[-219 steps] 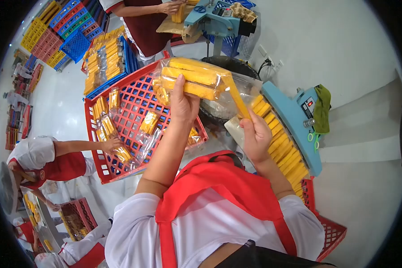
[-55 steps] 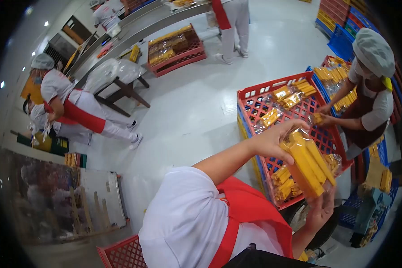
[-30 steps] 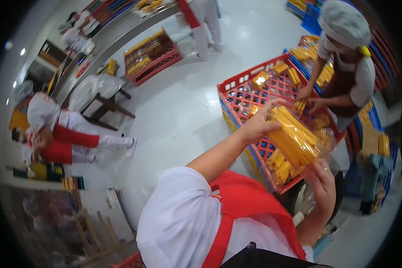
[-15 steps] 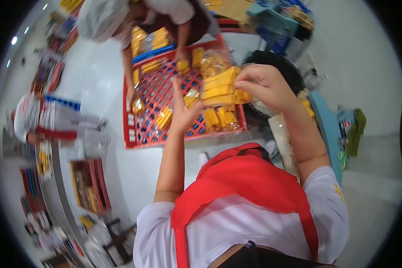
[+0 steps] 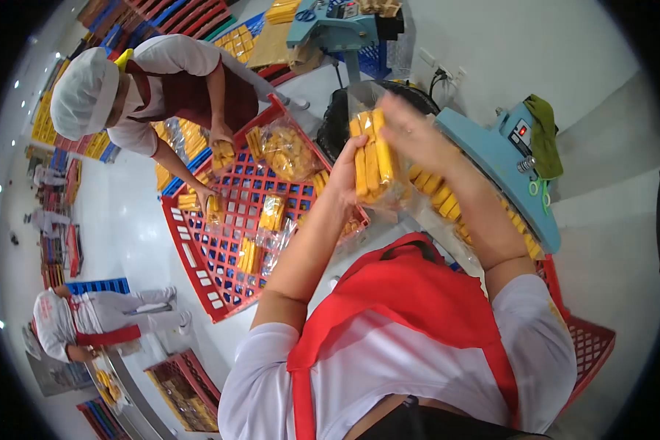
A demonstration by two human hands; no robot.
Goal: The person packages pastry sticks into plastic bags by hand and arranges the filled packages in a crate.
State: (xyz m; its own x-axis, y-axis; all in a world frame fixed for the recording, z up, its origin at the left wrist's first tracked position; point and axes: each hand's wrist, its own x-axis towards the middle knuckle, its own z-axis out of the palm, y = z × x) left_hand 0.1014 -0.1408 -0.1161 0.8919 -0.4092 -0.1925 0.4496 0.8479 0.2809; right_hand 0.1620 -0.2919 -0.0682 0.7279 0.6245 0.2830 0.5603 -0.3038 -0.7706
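Observation:
My left hand (image 5: 345,170) grips a clear plastic bag of yellow sticks (image 5: 374,158) from its left side, fingers wrapped round it. The bag stands roughly upright, its loose clear top above the sticks. Beside the upper right of the bag is my right hand (image 5: 422,139), smeared by motion; whether it touches the plastic I cannot tell. Left of my hands lies a red lattice crate (image 5: 191,253) with several small packs of yellow sticks (image 5: 272,213) and a large bag of yellow pieces (image 5: 286,150).
A teal machine (image 5: 484,150) with a lit red switch stands at right, with a green cloth (image 5: 544,136) and scissors (image 5: 539,192) on it. Yellow packs (image 5: 444,199) line its near side. A co-worker (image 5: 180,81) holds packs over the crate. Another teal machine (image 5: 334,33) stands behind.
My view has turned right. The yellow stick bag, earlier lying sideways near my right hand over the crate, is now upright in my left hand. My right hand is blurred beside it.

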